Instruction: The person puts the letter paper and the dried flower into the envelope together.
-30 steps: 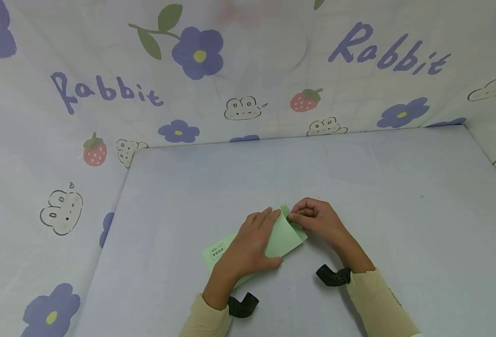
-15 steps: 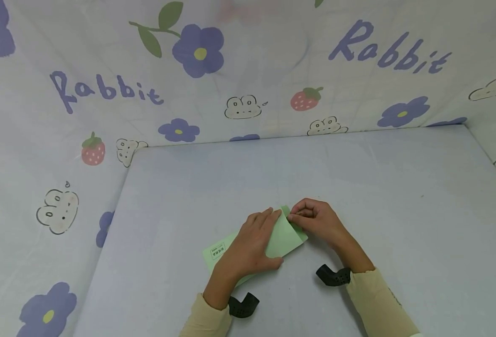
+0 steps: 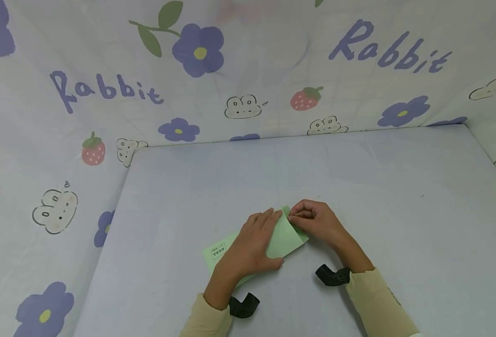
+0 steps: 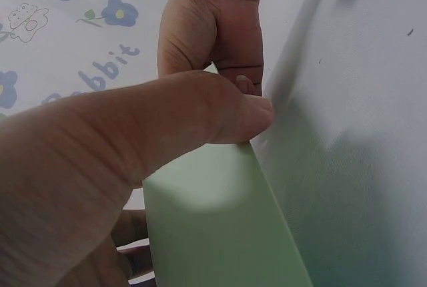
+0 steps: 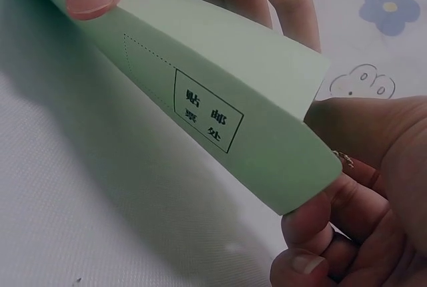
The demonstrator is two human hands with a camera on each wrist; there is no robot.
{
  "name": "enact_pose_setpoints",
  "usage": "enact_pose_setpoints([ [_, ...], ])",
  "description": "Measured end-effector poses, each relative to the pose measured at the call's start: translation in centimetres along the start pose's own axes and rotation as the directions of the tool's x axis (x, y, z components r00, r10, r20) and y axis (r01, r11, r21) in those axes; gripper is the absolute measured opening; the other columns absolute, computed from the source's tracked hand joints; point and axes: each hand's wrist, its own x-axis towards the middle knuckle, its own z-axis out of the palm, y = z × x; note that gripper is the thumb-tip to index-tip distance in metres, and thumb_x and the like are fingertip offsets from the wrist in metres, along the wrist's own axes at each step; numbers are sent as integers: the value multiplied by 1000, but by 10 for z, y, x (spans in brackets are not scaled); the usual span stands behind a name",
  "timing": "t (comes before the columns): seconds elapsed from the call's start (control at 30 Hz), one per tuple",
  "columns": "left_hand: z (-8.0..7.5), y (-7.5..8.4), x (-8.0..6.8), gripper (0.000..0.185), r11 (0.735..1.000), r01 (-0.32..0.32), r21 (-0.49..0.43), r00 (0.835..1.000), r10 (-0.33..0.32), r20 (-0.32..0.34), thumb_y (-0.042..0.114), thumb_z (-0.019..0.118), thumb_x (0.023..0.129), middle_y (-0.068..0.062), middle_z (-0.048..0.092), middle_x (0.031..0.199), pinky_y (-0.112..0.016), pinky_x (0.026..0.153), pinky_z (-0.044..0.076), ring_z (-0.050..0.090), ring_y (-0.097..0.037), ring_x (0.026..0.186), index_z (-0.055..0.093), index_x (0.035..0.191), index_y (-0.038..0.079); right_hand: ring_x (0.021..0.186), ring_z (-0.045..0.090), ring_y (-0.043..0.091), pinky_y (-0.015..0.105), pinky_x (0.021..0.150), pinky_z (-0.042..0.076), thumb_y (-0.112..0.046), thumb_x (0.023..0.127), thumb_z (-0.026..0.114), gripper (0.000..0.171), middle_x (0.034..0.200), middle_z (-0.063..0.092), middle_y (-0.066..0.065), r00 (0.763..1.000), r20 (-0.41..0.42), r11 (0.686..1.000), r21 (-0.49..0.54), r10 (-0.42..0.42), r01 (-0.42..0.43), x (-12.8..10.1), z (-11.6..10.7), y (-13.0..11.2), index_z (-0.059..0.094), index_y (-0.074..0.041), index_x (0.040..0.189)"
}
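A pale green paper envelope (image 3: pixel 283 241) with a printed stamp box lies at a slant in front of me. My left hand (image 3: pixel 249 245) spans it from above, thumb at the near edge and fingers at the far edge. In the left wrist view its thumb (image 4: pixel 220 110) crosses the envelope, which bulges open at its right end. There my right hand (image 3: pixel 317 220) has curled fingertips right at the mouth and flap. A bit of thin gold chain (image 5: pixel 345 159) shows between its fingers in the right wrist view; the rest of the chain is hidden.
The pale table (image 3: pixel 357 178) runs out on all sides of the hands. Behind it and at the left hangs a white cloth (image 3: pixel 264 61) printed with flowers, strawberries and rabbits. Black curved wrist pieces (image 3: pixel 333 275) stick out from both sleeves.
The right hand has shifted very slightly toward the person at the envelope's mouth. The left hand and the envelope have stayed nearly still.
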Motion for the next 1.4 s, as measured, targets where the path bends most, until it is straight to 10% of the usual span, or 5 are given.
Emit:
enact_pose_setpoints([
  [1.4,0,2,0,91,1000,-21,0,1000,21,-11,27,79,79,-14,40,153,-45,109,35,39,-31,136,32,155,9,91,69,20,27,74,53,-6,96,65,17,99,74,11,993,115,995,-98,-20,32,-3,-2,-5,72,3,108],
])
